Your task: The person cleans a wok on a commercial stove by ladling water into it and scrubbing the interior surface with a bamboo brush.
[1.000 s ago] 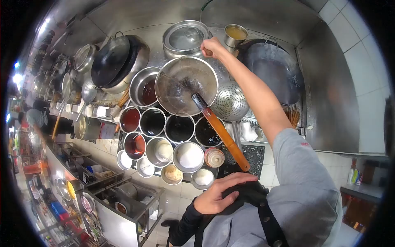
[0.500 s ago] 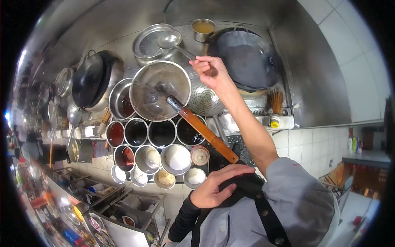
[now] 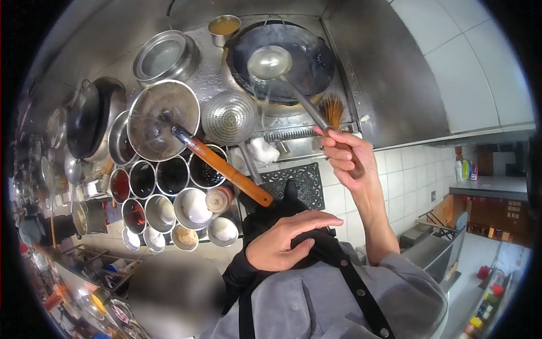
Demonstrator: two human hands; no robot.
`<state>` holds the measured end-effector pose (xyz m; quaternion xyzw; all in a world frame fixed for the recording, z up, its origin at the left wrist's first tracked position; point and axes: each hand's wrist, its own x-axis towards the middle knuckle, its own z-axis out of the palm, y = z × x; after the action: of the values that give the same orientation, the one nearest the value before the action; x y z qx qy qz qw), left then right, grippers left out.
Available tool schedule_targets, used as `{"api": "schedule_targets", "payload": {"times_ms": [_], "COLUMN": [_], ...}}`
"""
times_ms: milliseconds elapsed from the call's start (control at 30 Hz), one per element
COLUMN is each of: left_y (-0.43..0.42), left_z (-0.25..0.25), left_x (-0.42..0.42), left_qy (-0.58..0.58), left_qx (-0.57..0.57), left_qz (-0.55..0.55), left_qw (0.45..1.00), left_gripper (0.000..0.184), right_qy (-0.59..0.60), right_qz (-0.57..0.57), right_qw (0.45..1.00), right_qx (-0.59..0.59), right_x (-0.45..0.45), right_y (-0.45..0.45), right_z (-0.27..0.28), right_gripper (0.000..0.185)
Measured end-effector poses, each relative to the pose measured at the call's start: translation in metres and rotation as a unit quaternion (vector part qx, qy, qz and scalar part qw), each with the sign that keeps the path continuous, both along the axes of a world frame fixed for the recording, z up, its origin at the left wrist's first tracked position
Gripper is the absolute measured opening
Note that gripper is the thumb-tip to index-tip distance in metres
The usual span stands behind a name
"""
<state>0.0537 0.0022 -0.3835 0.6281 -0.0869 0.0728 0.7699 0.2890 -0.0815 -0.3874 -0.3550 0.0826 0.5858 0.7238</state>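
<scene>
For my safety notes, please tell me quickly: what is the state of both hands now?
Left hand: open, nothing visible in it.
Right hand: closed, holding the ladle by its handle.

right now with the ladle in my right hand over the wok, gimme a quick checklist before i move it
1. Grip: ok. The right hand is closed around the handle of the ladle.
2. Left hand away from the wok: ok. It is empty, near the apron.
3. Ladle not dripping: not ok. Streaks that look like liquid show below its bowl.
4. Handle clear of the bristle brush: cannot tell. They lie close together in this view.
5. Wooden handle out of the way: not ok. It juts toward the body.
6. Burner off: cannot tell. No flame is visible.
</scene>
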Motion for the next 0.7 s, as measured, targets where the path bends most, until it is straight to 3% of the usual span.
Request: {"api": "schedule_targets", "payload": {"times_ms": [367, 500, 600, 700], "left_y": [-0.034, -0.039, -0.037, -0.028], "left_z": [0.005, 0.003, -0.015, -0.043], "left_x": [0.037, 0.046, 0.052, 0.056], "left_qy": [0.014, 0.023, 0.031, 0.11], "left_qx": [-0.007, -0.001, 0.013, 0.032], "left_qz": [-0.051, -0.05, -0.03, 0.008], "left_qw": [0.999, 0.998, 0.999, 0.993], "left_gripper": [0.048, 0.059, 0.058, 0.051], "right_qy": [-0.103, -0.099, -0.097, -0.09], "right_qz": [-0.092, -0.104, -0.107, -0.105], "right_qw": [0.988, 0.987, 0.988, 0.988], "right_qx": [-0.067, -0.07, -0.063, -0.064], "right_x": [0.01, 0.01, 0.008, 0.007], "right_y": [-0.098, -0.112, -0.117, -0.12], "right_z": [0.015, 0.014, 0.01, 0.01], "right_gripper": [0.028, 0.028, 0.028, 0.028]}}
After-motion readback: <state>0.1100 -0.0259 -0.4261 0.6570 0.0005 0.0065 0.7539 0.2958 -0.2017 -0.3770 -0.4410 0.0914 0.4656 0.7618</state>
